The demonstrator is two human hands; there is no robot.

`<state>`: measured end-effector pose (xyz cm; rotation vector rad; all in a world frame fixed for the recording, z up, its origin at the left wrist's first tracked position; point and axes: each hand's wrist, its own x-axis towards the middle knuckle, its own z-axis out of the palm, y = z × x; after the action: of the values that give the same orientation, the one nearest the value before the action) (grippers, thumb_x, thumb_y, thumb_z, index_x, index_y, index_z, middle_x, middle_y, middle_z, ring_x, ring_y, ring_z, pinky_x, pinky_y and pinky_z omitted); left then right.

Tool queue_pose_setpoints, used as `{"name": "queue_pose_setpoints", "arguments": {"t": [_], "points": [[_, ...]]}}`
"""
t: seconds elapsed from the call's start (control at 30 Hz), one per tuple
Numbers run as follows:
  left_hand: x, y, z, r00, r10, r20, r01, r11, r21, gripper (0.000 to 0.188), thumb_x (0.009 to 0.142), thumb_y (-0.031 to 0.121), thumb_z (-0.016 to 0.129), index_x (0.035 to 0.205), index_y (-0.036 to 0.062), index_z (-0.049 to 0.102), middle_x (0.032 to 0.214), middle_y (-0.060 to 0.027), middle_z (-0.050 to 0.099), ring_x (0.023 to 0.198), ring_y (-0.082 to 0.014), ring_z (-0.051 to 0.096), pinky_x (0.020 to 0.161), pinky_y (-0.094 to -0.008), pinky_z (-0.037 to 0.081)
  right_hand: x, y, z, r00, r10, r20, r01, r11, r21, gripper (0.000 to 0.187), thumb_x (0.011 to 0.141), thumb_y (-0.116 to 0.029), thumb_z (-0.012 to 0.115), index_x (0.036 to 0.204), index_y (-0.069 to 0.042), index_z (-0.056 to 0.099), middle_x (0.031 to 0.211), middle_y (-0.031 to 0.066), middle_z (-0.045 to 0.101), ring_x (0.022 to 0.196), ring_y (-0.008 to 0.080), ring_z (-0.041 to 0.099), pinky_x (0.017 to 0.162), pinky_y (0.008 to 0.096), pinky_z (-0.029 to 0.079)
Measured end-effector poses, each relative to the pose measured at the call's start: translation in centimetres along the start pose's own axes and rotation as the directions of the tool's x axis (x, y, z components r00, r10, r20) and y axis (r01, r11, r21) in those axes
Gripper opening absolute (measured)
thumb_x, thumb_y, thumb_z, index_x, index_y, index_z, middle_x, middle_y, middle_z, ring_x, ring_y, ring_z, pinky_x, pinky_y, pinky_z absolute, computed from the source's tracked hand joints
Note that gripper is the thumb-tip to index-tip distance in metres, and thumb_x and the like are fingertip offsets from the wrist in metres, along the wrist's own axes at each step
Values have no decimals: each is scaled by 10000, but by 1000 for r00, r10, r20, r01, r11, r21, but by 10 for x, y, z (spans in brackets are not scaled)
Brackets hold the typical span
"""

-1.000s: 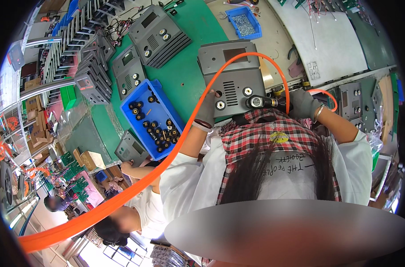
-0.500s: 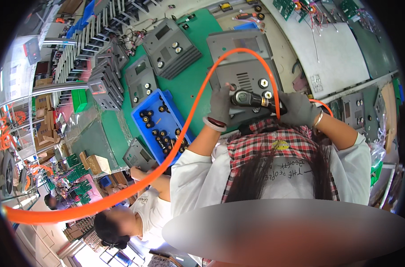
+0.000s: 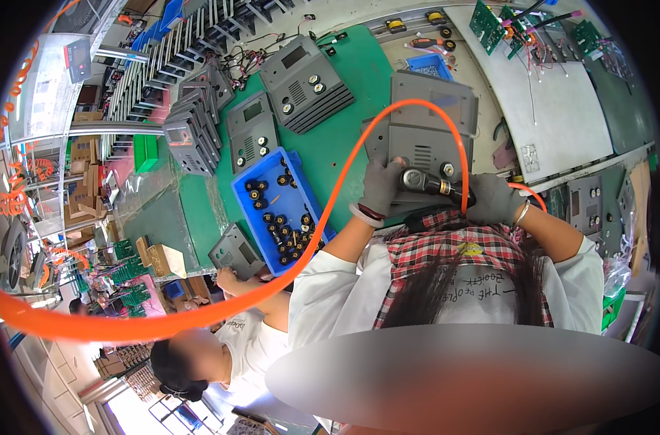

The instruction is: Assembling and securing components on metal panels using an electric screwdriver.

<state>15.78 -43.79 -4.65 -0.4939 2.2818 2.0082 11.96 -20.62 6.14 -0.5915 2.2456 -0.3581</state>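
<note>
As an orange hose [image 3: 163,328] sweeps in from the far left and arcs across the near side of a blue bin [image 3: 301,194], a fanned pile of grey panels [image 3: 192,138] stands beyond the bin and to its left. Just left of the bin's near end, a co-worker's bare hand [image 3: 228,280] is at a small grey panel [image 3: 237,250]. The bin rests on a green table [image 3: 312,148] and holds loose black knobs [image 3: 292,239] with brass-coloured middles. Directly beyond it lies a neat stack of grey covers [image 3: 294,69]. To the bin's right, the person's gloved left hand [image 3: 379,190] has its fingers bent beside the head of a black power wrench [image 3: 433,184]; whether it grips anything, I cannot tell. The wrench lies over the near part of a slotted grey cover [image 3: 406,141], which is right of the bin. Farther right of the bin, the gloved right hand [image 3: 493,199] is wrapped round the wrench's handle. Well to the bin's right, beyond that hand, is a white board [image 3: 562,109].
</note>
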Motion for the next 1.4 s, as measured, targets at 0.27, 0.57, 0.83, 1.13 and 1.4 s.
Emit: {"name": "queue_pose_setpoints", "arguments": {"t": [0.27, 0.57, 0.83, 1.13, 1.4], "points": [[115, -29, -138, 861, 265, -435, -142, 945, 296, 175, 767, 37, 550, 941, 45, 569, 909, -186, 591, 881, -341, 574, 750, -404, 470, -17, 21, 4, 977, 12, -215, 58, 947, 316, 515, 616, -208, 684, 1084, -55, 536, 829, 184, 638, 769, 316, 636, 688, 385, 486], [222, -12, -260, 992, 122, 25, -22, -26, 999, 230, 787, 179, 537, 959, 64, 637, 936, -177, 647, 897, -346, 621, 740, -425, 504, -34, 50, 25, 937, 144, -319, 11, 900, 436, 314, 582, -168, 663, 848, -41, 555, 661, 90, 563, 579, 215, 528, 574, 336, 437], [196, -3, -233, 881, 111, -460, 359, 478, 802, 416, 888, 341, 386, 1073, 51, 621, 1113, -197, 596, 1060, -341, 549, 899, -420, 421, -42, 51, 26, 914, 271, -302, -95, 867, 490, 452, 558, -147, 637, 992, -41, 566, 745, 125, 606, 676, 252, 595, 653, 341, 469], [144, -6, -203, 871, 228, -435, 191, 659, 727, 367, 878, 291, 421, 1147, 109, 593, 1144, -185, 582, 1061, -352, 546, 913, -414, 422, -28, 50, 23, 967, 177, -184, -113, 943, 314, 408, 602, -188, 639, 989, -79, 575, 781, 160, 625, 742, 346, 616, 682, 378, 483], [166, -25, -229, 898, 172, -405, 278, 492, 825, 458, 882, 253, 380, 1331, 187, 437, 1152, -237, 558, 1052, -354, 550, 916, -423, 425, -24, 56, 22, 970, 114, -216, -58, 967, 248, 451, 634, -254, 647, 1036, -74, 552, 812, 203, 626, 780, 380, 611, 706, 425, 482]]}}
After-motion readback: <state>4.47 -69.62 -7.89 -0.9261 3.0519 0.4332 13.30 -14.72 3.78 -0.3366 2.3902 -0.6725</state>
